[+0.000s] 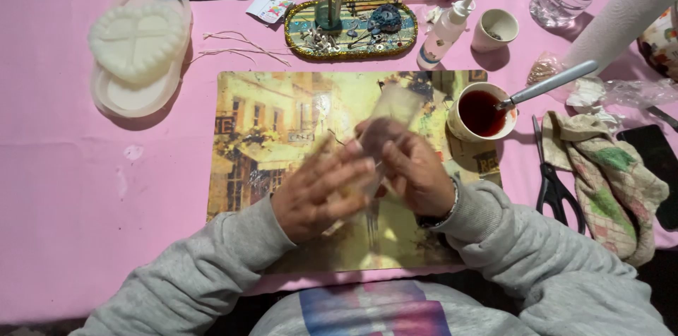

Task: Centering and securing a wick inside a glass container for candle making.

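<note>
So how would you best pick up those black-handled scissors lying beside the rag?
Probably by the black loop handles. The scissors lie flat on the pink cloth, handles toward the person and blades pointing away toward the cup of red liquid. Coming from above on the near side keeps fingers off the blades and clear of the rag.

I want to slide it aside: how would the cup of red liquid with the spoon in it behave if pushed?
The cup looks nearly full, so it may slosh. The spoon overhangs the rim and could tip out.

Bright even light, soft shadows, motion-blurred hands (367,181)
</note>
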